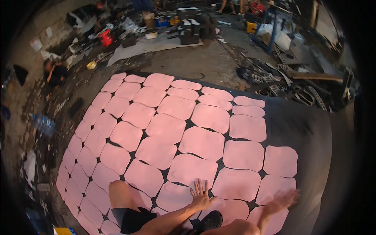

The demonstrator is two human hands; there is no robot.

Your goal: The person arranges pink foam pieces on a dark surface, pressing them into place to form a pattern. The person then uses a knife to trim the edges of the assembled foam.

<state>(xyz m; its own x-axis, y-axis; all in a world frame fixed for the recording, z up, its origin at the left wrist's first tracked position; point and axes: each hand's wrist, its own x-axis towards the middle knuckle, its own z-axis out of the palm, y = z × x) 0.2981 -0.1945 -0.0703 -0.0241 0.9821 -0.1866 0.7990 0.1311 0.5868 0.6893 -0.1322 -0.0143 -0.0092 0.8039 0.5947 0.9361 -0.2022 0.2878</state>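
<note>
Thin pink sheet pieces with rounded corners point(201, 143) lie in rows over a large black sheet point(297, 121). Dark gaps show between their corners. My left hand point(201, 198) rests palm down with fingers spread, on the near pieces around a gap. Farther right, my right hand point(281, 203) is over a pink piece point(276, 188) near the right edge of the rows. Motion blurs it, but its fingers look stretched out. Neither hand shows anything held. Whether the right palm touches the piece is unclear.
My bare knee point(119, 192) and a black clog point(213, 220) are over the near pieces. Scrap strips point(309, 92) pile up at the far right. A red bucket point(105, 38) and a water bottle point(44, 124) stand left. A person point(55, 73) sits at the far left.
</note>
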